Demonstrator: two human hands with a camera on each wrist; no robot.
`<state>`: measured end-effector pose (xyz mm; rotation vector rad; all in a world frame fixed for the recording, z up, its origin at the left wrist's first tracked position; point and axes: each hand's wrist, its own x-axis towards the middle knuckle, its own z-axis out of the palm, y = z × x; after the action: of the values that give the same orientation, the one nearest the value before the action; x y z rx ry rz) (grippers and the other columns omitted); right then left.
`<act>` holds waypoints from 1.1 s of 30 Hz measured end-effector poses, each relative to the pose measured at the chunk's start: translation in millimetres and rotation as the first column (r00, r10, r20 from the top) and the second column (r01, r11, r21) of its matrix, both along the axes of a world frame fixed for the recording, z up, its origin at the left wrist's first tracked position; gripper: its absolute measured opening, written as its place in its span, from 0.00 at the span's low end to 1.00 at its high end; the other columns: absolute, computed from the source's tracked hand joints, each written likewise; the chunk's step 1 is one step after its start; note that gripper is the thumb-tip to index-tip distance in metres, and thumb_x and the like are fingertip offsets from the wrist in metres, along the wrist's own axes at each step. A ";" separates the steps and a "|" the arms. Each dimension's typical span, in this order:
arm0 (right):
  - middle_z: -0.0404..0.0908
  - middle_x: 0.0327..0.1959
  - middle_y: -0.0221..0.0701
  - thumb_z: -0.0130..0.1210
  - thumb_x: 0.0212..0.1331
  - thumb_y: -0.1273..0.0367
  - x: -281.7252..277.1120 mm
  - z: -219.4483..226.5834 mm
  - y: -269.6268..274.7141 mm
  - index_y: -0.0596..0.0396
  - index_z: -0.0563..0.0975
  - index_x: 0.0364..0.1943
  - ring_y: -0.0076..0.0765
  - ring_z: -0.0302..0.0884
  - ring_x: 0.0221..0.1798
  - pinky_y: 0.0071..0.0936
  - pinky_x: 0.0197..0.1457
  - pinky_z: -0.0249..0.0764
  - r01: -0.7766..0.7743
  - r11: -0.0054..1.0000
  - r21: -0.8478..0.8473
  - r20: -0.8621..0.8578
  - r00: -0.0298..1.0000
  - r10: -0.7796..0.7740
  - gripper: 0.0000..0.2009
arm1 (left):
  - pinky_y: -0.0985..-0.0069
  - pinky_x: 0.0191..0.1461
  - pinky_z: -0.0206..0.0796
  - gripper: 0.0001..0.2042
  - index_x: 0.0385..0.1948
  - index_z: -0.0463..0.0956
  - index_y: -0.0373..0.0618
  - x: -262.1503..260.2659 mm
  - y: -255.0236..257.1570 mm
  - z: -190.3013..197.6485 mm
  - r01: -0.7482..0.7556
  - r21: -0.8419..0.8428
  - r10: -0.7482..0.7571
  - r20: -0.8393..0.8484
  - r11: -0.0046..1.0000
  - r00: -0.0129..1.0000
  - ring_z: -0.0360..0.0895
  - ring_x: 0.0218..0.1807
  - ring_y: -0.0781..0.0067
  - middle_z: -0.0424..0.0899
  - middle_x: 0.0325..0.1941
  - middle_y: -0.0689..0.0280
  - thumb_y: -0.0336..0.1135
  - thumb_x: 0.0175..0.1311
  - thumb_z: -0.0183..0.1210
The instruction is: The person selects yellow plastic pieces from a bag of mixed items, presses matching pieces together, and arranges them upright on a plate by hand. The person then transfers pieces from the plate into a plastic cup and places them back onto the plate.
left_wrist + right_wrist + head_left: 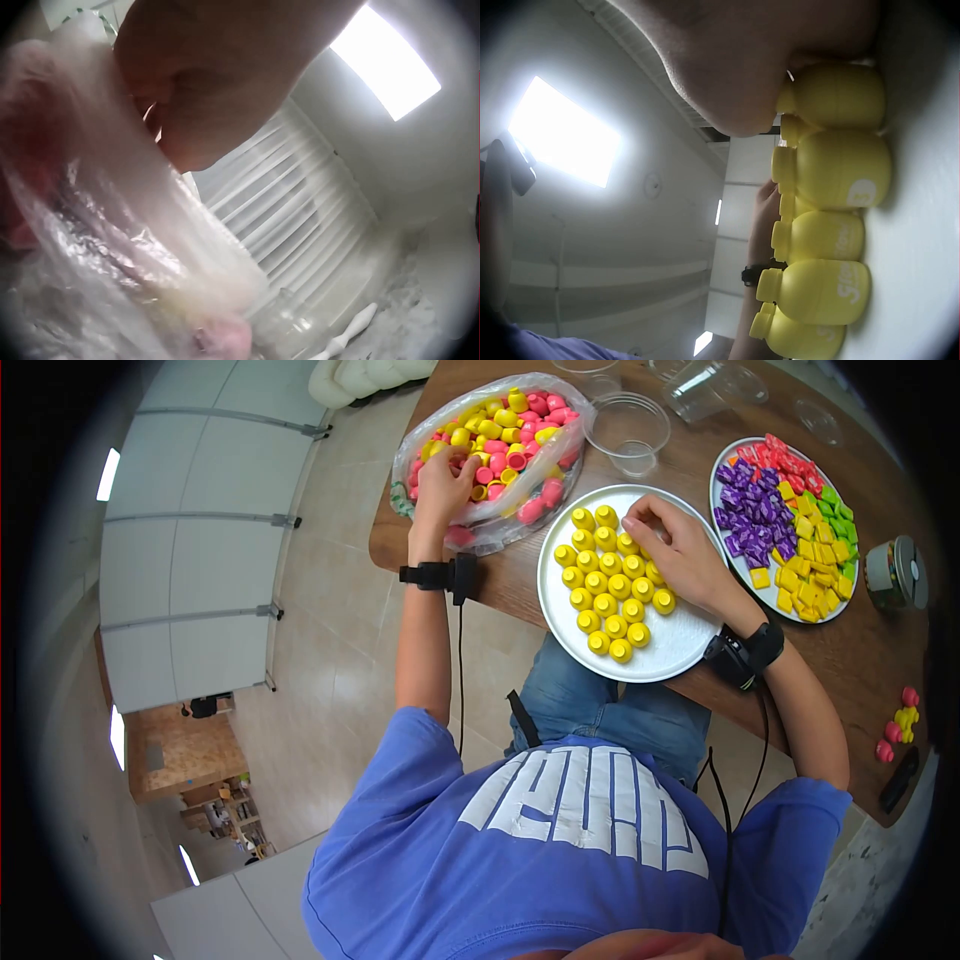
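The left hand (445,488) reaches into a clear plastic bag (535,532) of yellow and pink bottles, its fingers parted and touching the pieces; what lies under the fingertips is hidden. In the left wrist view the crinkled bag (112,225) partly covers this hand (217,75). On a round white plate (680,650) stand several upright yellow bottles (610,563) close together. The right hand (685,550), fingers curled, grips a yellow bottle at the group's upper right edge. The right wrist view shows the hand (742,60) against the end bottle (844,96); its fingertips are hidden.
An oval plate (718,510) of purple, red, yellow and green wrapped pieces lies right of the round plate. Clear plastic cups (627,428) stand at the back. A lidded jar (895,573), pink and yellow pieces (893,731) and a black object (899,780) are at the right.
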<state>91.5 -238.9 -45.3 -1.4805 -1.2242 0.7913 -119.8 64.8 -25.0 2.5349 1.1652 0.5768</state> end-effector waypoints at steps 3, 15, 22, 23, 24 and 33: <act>0.80 0.37 0.26 0.54 0.76 0.61 -0.8 -2.3 0.2 0.57 0.77 0.45 0.20 0.72 0.38 0.23 0.42 0.68 0.015 1.000 0.021 0.008 1.000 -0.015 0.13 | 0.68 0.48 0.80 0.18 0.46 0.85 0.34 5.2 1.8 -3.2 0.010 0.031 -0.011 0.030 0.999 0.999 0.89 0.40 0.60 0.90 0.38 0.53 0.39 0.62 0.72; 0.85 0.40 0.40 0.56 0.74 0.60 0.6 3.2 -1.0 0.62 0.77 0.44 0.40 0.82 0.47 0.37 0.54 0.76 0.021 1.000 -0.006 0.028 0.999 -0.021 0.16 | 0.74 0.49 0.79 0.12 0.43 0.82 0.36 4.3 -31.8 14.2 0.194 0.065 -0.204 0.276 0.979 0.939 0.87 0.42 0.69 0.88 0.40 0.58 0.27 0.60 0.72; 0.81 0.37 0.31 0.53 0.75 0.60 -1.6 -9.1 1.9 0.58 0.76 0.44 0.28 0.75 0.40 0.28 0.46 0.69 0.027 0.998 0.063 0.049 0.998 -0.031 0.13 | 0.76 0.59 0.77 0.15 0.50 0.77 0.35 7.6 -120.9 47.1 0.475 -0.226 -0.419 0.257 0.850 0.871 0.85 0.52 0.73 0.85 0.51 0.62 0.22 0.63 0.69; 0.81 0.37 0.31 0.53 0.75 0.60 -1.6 -9.0 1.8 0.57 0.76 0.44 0.27 0.75 0.41 0.28 0.46 0.69 0.024 0.998 0.062 0.039 0.999 -0.026 0.13 | 0.75 0.57 0.78 0.14 0.48 0.78 0.36 6.2 -125.4 45.8 0.467 -0.238 -0.395 0.295 0.851 0.870 0.86 0.50 0.72 0.86 0.48 0.62 0.22 0.62 0.69; 0.81 0.37 0.31 0.53 0.75 0.60 -0.9 -8.7 1.5 0.57 0.76 0.44 0.27 0.75 0.41 0.28 0.46 0.69 0.022 0.998 0.061 0.030 0.999 -0.023 0.13 | 0.74 0.54 0.79 0.13 0.47 0.79 0.36 5.3 -129.6 45.1 0.461 -0.251 -0.371 0.334 0.851 0.867 0.86 0.48 0.70 0.86 0.45 0.61 0.22 0.61 0.69; 0.84 0.42 0.40 0.56 0.74 0.58 1.4 -6.5 1.4 0.61 0.76 0.45 0.40 0.84 0.49 0.35 0.54 0.77 0.003 0.999 0.032 0.019 1.000 -0.004 0.16 | 0.72 0.60 0.78 0.15 0.49 0.77 0.35 5.6 -152.0 37.6 0.474 -0.363 -0.389 0.286 0.802 0.876 0.86 0.52 0.69 0.86 0.47 0.60 0.21 0.61 0.67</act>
<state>93.0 -237.5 -51.8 -1.4669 -1.2430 0.7530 -114.2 -87.3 12.5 2.1920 0.5271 0.3909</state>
